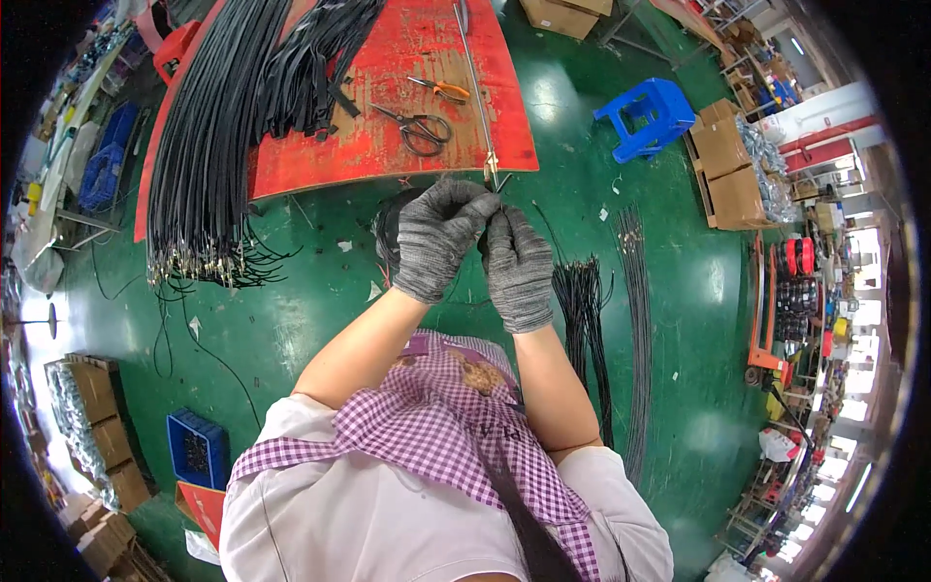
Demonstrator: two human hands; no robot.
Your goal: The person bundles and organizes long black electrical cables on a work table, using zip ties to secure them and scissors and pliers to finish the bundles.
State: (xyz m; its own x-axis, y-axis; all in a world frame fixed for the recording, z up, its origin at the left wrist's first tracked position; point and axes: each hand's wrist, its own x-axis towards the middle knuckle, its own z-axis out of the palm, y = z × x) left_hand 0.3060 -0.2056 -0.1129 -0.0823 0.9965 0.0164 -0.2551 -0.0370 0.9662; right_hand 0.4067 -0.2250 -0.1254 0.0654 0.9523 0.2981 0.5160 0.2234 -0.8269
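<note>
My left hand (436,241) and my right hand (517,272), both in grey knit gloves, meet just off the front edge of the red worn table (506,102). Their thumbs and fingers are pinched together, and the small thing between them is mostly hidden; it may be a thin dark cable end. Just beyond the fingertips is the brass-coloured end (492,167) of a long thin metal rod (475,82) lying along the table. Black-handled scissors (423,134) and orange-handled pliers (446,91) lie to the left of the rod.
Black cables (208,145) with metal tips hang over the table's left side, beside flat black strips (310,78). More cables (584,301) hang at my right, near a thinner bundle (635,301). A blue stool (648,118) and cardboard boxes (725,160) stand right; a blue crate (197,446) sits lower left.
</note>
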